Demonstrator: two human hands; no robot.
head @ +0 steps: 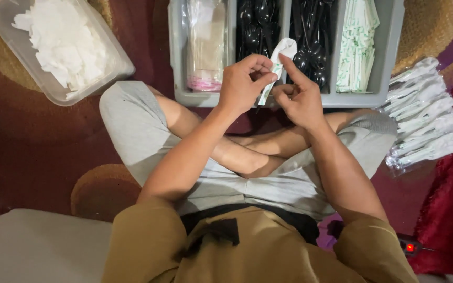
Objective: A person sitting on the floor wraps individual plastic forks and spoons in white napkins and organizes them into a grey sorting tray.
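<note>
Just above the frame's centre, the left hand (243,84) is curled nearly closed, thumb and fingertips pinching a small folded white paper napkin (278,65). The right hand (301,97) is loosely bent, its forefinger stretched up against the napkin's right edge (the other fingers tucked in). The napkin stands upright between both hands, in front of the grey plastic divided cutlery tray (178,57) at upper centre, holding black plastic spoons (255,26).
</note>
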